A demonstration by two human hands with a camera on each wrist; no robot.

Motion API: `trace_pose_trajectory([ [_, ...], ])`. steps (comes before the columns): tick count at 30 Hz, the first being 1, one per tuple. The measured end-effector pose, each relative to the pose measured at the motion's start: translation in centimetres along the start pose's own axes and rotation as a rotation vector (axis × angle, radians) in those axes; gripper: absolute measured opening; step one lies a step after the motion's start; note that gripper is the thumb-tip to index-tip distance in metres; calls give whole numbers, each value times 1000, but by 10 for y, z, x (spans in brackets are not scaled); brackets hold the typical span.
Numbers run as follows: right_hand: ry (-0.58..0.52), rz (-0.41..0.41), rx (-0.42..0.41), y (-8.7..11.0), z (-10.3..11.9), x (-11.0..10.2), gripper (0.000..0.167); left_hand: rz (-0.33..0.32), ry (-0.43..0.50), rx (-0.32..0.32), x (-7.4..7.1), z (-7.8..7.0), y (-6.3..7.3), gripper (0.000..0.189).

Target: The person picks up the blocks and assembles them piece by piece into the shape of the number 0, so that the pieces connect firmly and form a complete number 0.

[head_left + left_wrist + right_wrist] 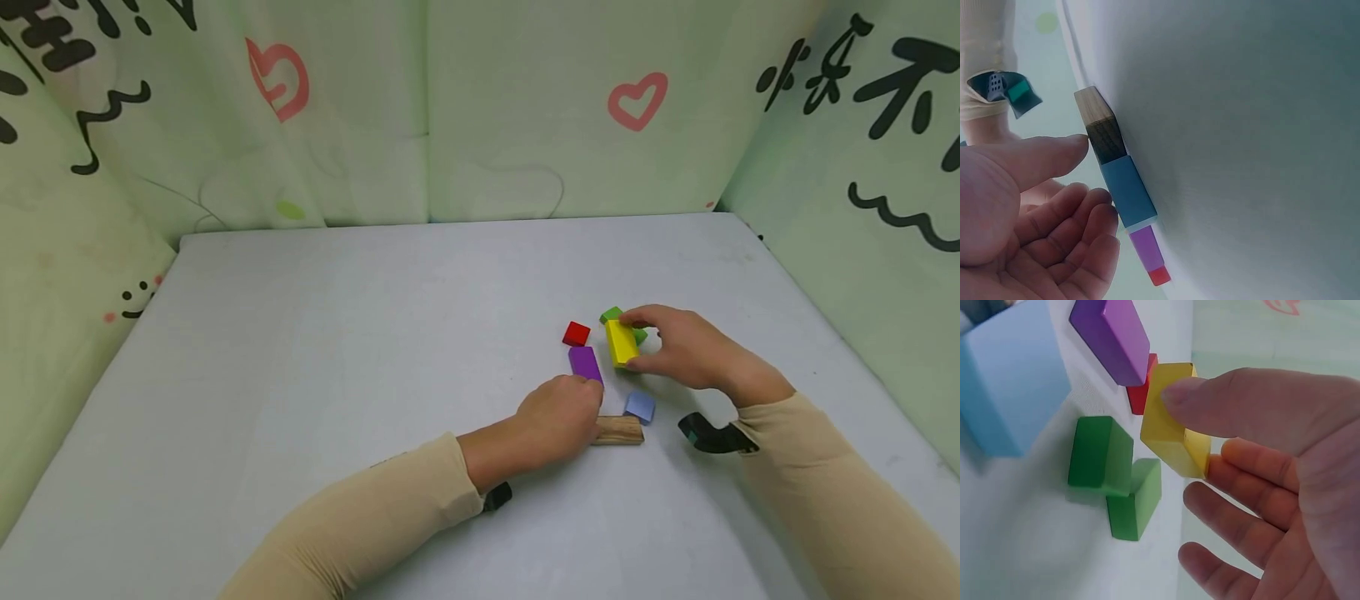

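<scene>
My right hand [686,350] pinches a yellow block [621,343] between thumb and fingers. In the right wrist view the yellow block [1169,419] appears above two green blocks, a darker green block [1099,453] and a lighter green block [1136,503]. My left hand [558,417] is low over the table by a wooden block [619,430] and a purple block [586,363]. From the left wrist, its thumb [1060,155] is at the edge of the wooden block [1100,122], its other fingers loosely curled beside a blue block [1129,194], with nothing visible between them.
A red block [577,333] lies behind the purple one. A light blue block [640,407] sits at the wooden block's right end. The white table [337,333] reaches back to printed green curtains [480,108], which also hang along both sides.
</scene>
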State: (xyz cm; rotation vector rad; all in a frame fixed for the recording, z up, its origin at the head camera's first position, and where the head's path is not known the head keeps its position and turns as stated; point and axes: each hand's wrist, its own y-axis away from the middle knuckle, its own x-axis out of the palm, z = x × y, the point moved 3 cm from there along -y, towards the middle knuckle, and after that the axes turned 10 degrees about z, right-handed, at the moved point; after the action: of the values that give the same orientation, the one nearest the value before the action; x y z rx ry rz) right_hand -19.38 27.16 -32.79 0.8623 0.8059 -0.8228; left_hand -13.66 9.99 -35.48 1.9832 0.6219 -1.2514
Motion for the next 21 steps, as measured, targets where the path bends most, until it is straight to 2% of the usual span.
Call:
trace_pose_trajectory([
  [21, 51, 70, 64, 32, -25, 4, 55, -30, -45, 6, 1, -1, 1, 28],
])
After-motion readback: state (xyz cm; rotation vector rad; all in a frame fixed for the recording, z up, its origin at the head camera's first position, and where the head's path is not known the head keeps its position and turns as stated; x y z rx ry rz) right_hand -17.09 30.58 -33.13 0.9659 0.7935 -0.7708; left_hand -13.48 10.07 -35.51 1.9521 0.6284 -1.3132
